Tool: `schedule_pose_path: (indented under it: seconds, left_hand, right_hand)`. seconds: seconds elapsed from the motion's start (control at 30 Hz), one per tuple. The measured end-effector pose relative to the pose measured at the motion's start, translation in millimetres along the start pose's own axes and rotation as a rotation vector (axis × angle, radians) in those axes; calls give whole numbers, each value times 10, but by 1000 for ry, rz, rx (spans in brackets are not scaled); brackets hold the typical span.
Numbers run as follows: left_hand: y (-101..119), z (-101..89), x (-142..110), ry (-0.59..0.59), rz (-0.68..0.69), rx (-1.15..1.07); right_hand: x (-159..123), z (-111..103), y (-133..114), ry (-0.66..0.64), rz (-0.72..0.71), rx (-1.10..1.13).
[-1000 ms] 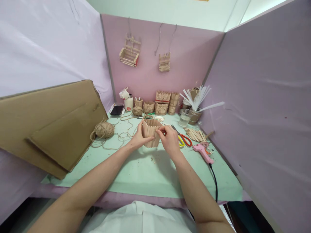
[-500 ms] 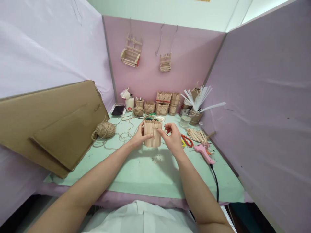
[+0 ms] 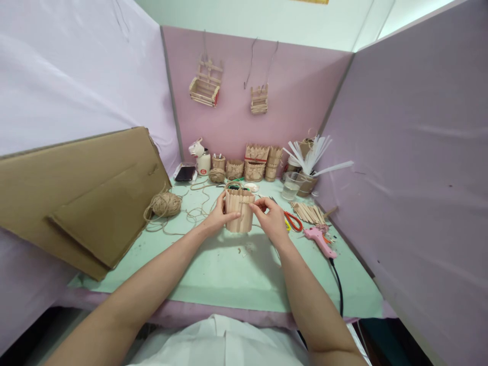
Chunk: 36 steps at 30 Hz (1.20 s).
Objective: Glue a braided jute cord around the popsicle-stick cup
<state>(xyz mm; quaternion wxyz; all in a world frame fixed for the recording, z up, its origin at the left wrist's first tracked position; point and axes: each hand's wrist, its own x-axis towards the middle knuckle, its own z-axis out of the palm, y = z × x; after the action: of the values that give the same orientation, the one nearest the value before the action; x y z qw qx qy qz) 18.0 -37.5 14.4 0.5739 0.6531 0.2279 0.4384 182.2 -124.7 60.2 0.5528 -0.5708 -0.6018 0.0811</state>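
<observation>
A cup made of upright wooden craft sticks [image 3: 239,218] is held just above the table's middle. My left hand [image 3: 220,216] grips it from the left side, thumb laid across its front. At the cup's upper right, my right hand [image 3: 268,213] is closed in a pinch on a thin strand of twine [image 3: 245,203] that crosses the front near the rim. A loose end appears to hang below the right wrist. The twine between the fingertips is very small to see. Behind the cup, green scissor handles [image 3: 233,187] are partly hidden.
Left stand a twine ball [image 3: 164,204] and a leaning cardboard sheet [image 3: 95,198]. On the right lie red-handled scissors [image 3: 293,221], a pink glue gun [image 3: 321,241] with a black cord, and loose craft sticks [image 3: 308,212]. A plastic cup of liquid [image 3: 291,187] stands behind them.
My right hand's raised fingers have closed into a pinch, and the hand has shifted slightly right. My left hand and the cup stay almost in place.
</observation>
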Motion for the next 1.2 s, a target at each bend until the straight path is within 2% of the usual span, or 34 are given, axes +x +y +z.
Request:
schedule_pose_path:
  seconds: [0.37, 0.63, 0.83, 0.97, 1.1, 1.2]
  left_hand:
    - [44, -21, -9, -72, 13, 26]
    - [82, -39, -51, -164, -138, -67]
    - [49, -53, -45, -175, -183, -86]
    - [107, -47, -35, -169, -60, -22]
    - [117, -83, -13, -186, 90, 81]
    - [58, -128, 10, -170, 160, 190]
  right_hand:
    - [14, 22, 113, 62, 134, 15]
    - [-1, 44, 143, -157, 336, 348]
    - [-24, 78, 141, -143, 359, 321]
    - [-26, 99, 146, -140, 258, 299]
    - [-17, 32, 119, -135, 12, 168]
    - [-9, -57, 101, -202, -167, -2]
